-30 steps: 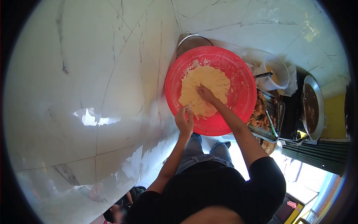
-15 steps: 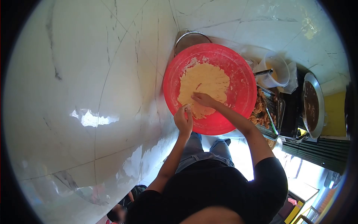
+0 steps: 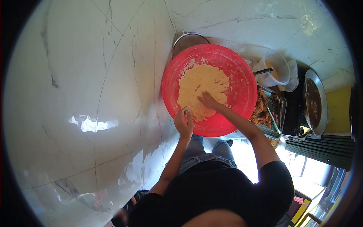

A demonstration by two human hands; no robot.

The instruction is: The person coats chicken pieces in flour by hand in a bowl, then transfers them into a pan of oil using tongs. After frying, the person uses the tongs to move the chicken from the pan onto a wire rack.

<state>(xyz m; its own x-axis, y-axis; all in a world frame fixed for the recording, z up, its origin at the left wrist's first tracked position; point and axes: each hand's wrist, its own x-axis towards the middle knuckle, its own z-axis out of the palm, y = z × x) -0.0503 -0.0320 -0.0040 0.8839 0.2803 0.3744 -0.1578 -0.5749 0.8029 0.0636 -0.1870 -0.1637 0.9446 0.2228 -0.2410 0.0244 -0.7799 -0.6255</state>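
A wide red basin [image 3: 244, 85] holds a spread of pale yellow, crumbly flour [image 3: 202, 77]. Over the flour's near side is my right hand [image 3: 209, 101], its fingers spread and their tips at the surface. My left hand [image 3: 184, 123] is at the basin's near left edge, fingers drawn together in a pinch. A small whitish bit shows at those fingertips, too small to name. A short reddish mark lies in the flour just beyond my right fingertips.
Right of the basin are a tray of brown fried pieces [image 3: 261, 109] with tongs [image 3: 273, 120], a clear plastic tub [image 3: 280, 72] and a wide pan of dark oil [image 3: 313, 102]. A round sieve [image 3: 191, 41] stands behind. Tiled wall [image 3: 83, 83] borders the left. Another person is partly visible at lower left.
My right hand has shifted slightly right over the flour, and its fingers have spread apart. The left hand keeps its pinch near the basin's edge. The whole view has moved slightly.
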